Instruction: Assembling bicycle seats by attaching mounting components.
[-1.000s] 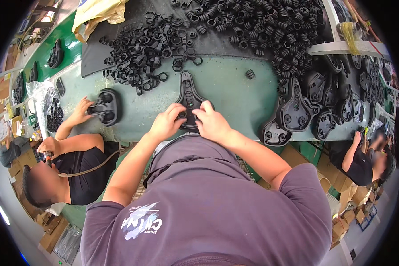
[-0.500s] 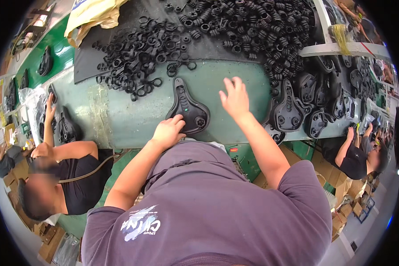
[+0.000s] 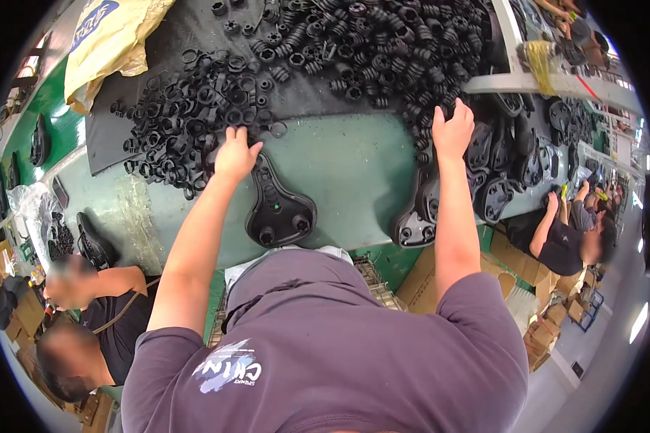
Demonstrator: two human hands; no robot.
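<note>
A black bicycle saddle [image 3: 285,213] lies underside up on the green bench in front of me, with a small bright green spot at its middle. Just beyond its narrow nose, my left hand [image 3: 237,154] reaches to the near edge of a heap of black rings [image 3: 188,108]. Its thumb stands apart from the fingers, and I see nothing in it. Farther right, my right hand [image 3: 453,131] is at the lower right edge of a pile of black ribbed sleeves [image 3: 383,47], fingers spread. Whatever lies under its fingertips is hidden.
More black saddles [image 3: 495,195] crowd the bench at right, beneath a pale metal bar [image 3: 549,85]. A yellow sack [image 3: 112,47] lies at the far left. Co-workers sit on both sides; another saddle [image 3: 94,238] lies by the left one.
My left hand has left the saddle and moved up to the rings. My right hand has gone right to the ribbed pile. The whole view has shifted, so the saddle appears lower left.
</note>
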